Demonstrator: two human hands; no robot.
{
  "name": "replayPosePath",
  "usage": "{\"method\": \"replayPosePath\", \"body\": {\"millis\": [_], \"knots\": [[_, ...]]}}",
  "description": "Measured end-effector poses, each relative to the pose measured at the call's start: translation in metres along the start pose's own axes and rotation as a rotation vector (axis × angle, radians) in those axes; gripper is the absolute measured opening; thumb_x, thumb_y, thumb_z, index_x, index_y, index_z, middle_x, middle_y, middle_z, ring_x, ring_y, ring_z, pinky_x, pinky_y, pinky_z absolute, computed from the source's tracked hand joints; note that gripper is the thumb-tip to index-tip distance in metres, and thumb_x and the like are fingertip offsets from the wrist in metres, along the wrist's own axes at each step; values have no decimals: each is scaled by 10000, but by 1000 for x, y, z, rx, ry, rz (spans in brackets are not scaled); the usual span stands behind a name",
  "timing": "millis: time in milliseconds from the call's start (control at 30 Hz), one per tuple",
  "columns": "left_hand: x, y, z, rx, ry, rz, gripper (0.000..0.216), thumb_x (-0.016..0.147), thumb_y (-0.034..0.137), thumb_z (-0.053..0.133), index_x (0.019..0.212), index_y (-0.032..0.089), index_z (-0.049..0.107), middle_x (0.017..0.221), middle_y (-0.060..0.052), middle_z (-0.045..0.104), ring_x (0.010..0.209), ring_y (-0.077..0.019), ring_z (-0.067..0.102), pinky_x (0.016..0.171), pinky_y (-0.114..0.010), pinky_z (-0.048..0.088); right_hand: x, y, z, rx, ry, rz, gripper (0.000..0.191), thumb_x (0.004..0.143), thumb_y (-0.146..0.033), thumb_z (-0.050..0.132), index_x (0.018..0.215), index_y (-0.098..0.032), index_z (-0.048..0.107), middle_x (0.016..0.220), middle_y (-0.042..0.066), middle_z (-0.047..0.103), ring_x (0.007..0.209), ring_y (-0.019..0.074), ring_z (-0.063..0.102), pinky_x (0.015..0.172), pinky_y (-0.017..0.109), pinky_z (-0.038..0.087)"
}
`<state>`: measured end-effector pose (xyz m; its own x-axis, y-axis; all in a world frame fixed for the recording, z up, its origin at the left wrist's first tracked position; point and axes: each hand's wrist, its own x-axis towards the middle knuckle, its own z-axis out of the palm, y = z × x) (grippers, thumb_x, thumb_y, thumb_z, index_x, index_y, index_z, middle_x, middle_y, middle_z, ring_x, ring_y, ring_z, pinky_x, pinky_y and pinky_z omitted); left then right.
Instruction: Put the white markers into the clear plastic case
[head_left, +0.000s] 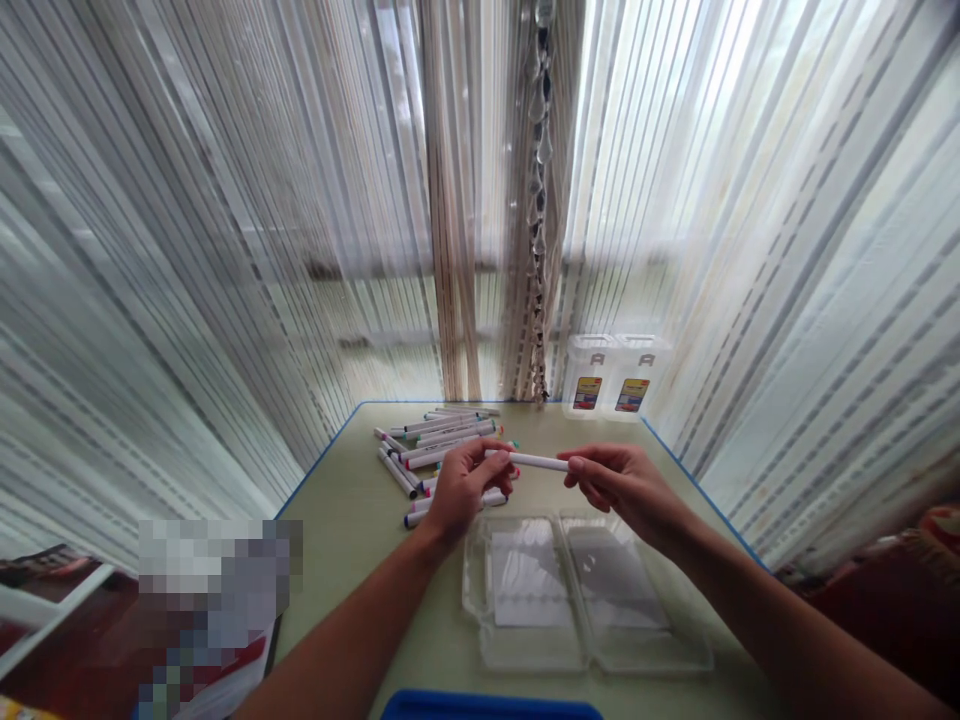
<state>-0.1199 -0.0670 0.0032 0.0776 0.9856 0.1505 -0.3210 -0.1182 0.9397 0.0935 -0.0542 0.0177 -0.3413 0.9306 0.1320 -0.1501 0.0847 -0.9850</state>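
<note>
Both my hands hold one white marker (536, 461) level above the table. My left hand (466, 488) pinches its left end, where a coloured cap shows. My right hand (619, 480) pinches the right end with closed fingers. Under my hands lies an open clear plastic case (585, 590), its two halves spread flat. A loose pile of several white markers (439, 445) with coloured caps lies on the table behind and beside my left hand.
The pale green table (352, 520) has a blue edge. Two clear plastic boxes (615, 377) with labels stand at the back right. Sheer striped curtains hang around the table. A blue object (491, 708) sits at the near edge, papers at the lower left.
</note>
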Motion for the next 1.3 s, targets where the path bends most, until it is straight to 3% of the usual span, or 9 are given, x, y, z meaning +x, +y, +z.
{"method": "replayPosePath", "body": {"millis": [167,300,633,900,1300], "knots": [[1,1,-2,-14,25,11,266,742,336,735,872,109,688,632,-12,635,512,-104,565,537,-246,456,0,1,2,163,-42,30,298,723,-355,800,904,-119,778,751,115,739,492,123,591,435,235,436],[2,2,-1,-50,42,18,278,737,339,736,877,103,690,646,-26,651,502,-105,571,530,-247,453,0,1,1,233,-73,20,308,744,-339,789,970,-131,772,797,127,755,553,143,650,487,239,481],[-2,6,2,-113,-42,1,364,780,352,711,1017,78,689,794,-118,731,534,-137,615,599,-301,483,8,2,-7,331,118,86,255,732,-327,800,875,-120,760,704,97,745,544,140,684,489,196,551],[-4,3,-2,-124,-161,28,357,847,312,644,1118,83,686,883,-150,739,579,-146,632,630,-315,482,10,3,-10,341,129,84,275,704,-331,822,866,-117,762,692,99,745,544,149,694,492,191,566],[1,-3,-4,119,-49,16,343,785,331,702,1004,68,714,781,-118,730,554,-127,605,591,-283,504,5,4,-6,44,133,-72,296,709,-397,808,747,-119,717,645,68,706,501,120,616,450,204,486]]}}
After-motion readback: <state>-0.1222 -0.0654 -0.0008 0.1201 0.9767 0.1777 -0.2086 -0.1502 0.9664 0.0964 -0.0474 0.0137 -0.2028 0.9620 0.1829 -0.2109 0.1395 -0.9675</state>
